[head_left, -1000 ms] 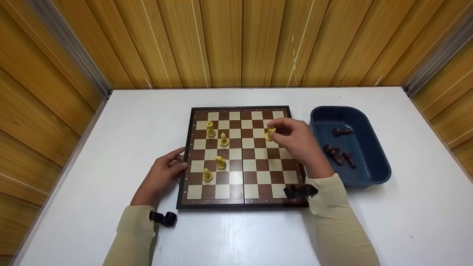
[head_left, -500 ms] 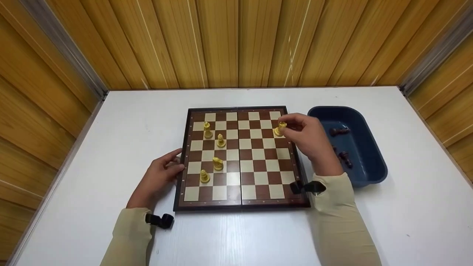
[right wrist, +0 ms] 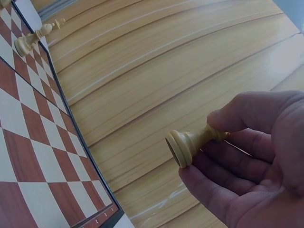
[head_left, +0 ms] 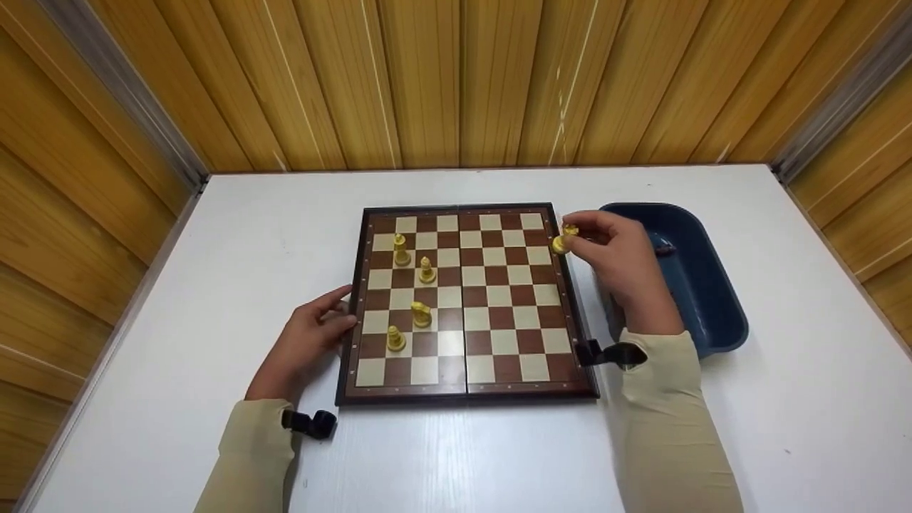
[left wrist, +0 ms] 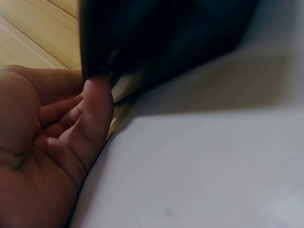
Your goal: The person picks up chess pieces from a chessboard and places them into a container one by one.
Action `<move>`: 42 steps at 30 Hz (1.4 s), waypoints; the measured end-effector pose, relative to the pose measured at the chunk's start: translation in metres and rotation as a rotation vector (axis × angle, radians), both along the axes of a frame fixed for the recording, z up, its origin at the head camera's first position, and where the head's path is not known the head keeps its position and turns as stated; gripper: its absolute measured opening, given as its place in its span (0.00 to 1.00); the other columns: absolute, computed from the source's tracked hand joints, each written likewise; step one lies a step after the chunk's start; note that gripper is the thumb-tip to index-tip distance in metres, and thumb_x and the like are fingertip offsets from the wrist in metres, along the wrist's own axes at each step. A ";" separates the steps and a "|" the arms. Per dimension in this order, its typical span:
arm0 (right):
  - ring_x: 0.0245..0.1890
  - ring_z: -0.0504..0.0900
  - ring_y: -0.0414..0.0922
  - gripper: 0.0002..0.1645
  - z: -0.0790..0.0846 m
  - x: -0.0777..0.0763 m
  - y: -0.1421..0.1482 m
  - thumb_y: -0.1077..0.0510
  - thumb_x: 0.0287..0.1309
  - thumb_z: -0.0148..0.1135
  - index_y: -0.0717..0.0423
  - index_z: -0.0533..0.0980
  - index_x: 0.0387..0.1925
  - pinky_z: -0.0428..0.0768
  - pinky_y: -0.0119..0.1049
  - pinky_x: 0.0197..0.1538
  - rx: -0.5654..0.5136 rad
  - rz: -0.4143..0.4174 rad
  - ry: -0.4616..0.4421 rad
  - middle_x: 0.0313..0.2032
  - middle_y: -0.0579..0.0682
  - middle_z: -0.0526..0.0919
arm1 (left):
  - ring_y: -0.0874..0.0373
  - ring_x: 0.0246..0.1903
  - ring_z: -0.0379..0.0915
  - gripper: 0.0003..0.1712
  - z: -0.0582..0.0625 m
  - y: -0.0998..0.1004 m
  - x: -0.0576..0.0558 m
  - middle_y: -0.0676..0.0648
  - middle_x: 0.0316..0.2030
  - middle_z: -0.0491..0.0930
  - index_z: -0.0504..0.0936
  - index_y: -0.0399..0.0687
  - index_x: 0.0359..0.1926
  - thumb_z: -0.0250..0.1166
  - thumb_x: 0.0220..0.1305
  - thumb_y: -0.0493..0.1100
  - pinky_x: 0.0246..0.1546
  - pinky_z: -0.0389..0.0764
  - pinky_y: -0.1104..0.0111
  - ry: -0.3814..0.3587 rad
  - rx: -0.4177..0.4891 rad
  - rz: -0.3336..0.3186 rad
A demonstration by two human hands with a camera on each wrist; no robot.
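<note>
My right hand pinches a pale yellow chess piece just past the right edge of the chessboard. In the right wrist view the chess piece lies tilted, base toward the board, its top hidden by thumb and fingers. My left hand holds the board's left edge, thumb and forefinger on the rim. In the left wrist view the thumb of that left hand meets the dark board side. Standing on the board's left half are a tall crowned piece, a smaller piece, a knight and another piece.
To the right of the board stands a blue tub, partly behind my right hand, with a dark chess piece in it. The white table runs back to a wood-patterned wall.
My right hand has carried the pale chess piece rightward, from above the board's right half to past its edge. The left hand stays at the board, and the view has shifted slightly.
</note>
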State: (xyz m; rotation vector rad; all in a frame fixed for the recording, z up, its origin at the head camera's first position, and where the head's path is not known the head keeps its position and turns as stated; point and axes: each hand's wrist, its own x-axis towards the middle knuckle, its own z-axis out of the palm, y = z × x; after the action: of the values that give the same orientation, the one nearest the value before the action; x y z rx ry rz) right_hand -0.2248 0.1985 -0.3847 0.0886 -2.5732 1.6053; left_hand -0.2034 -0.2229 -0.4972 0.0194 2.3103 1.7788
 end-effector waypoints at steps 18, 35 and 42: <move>0.43 0.80 0.34 0.20 -0.002 0.000 0.022 0.59 0.60 0.64 0.60 0.78 0.54 0.79 0.22 0.43 -0.041 -0.087 0.032 0.48 0.52 0.81 | 0.61 0.26 0.76 0.33 0.001 -0.002 0.000 0.38 0.51 0.72 0.64 0.52 0.71 0.61 0.67 0.38 0.26 0.79 0.70 0.007 -0.018 -0.042; 0.43 0.79 0.34 0.21 -0.006 -0.003 0.036 0.59 0.61 0.63 0.61 0.77 0.55 0.78 0.21 0.44 -0.053 -0.166 -0.004 0.47 0.49 0.81 | 0.61 0.30 0.76 0.32 0.003 0.000 0.002 0.37 0.51 0.72 0.67 0.52 0.70 0.62 0.66 0.39 0.29 0.79 0.71 0.003 0.013 -0.014; 0.42 0.78 0.33 0.22 -0.007 -0.003 0.042 0.57 0.63 0.61 0.59 0.76 0.57 0.77 0.23 0.42 -0.013 -0.194 -0.034 0.47 0.48 0.81 | 0.62 0.32 0.75 0.31 0.003 0.001 0.002 0.38 0.50 0.71 0.67 0.51 0.69 0.62 0.66 0.38 0.31 0.79 0.71 0.009 0.023 -0.009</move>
State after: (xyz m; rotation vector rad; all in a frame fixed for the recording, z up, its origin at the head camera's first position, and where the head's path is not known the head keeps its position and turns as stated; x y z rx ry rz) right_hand -0.2276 0.2401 -0.3921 -0.1856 -2.5062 1.5653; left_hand -0.2010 -0.2219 -0.4940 0.0420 2.2926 1.8044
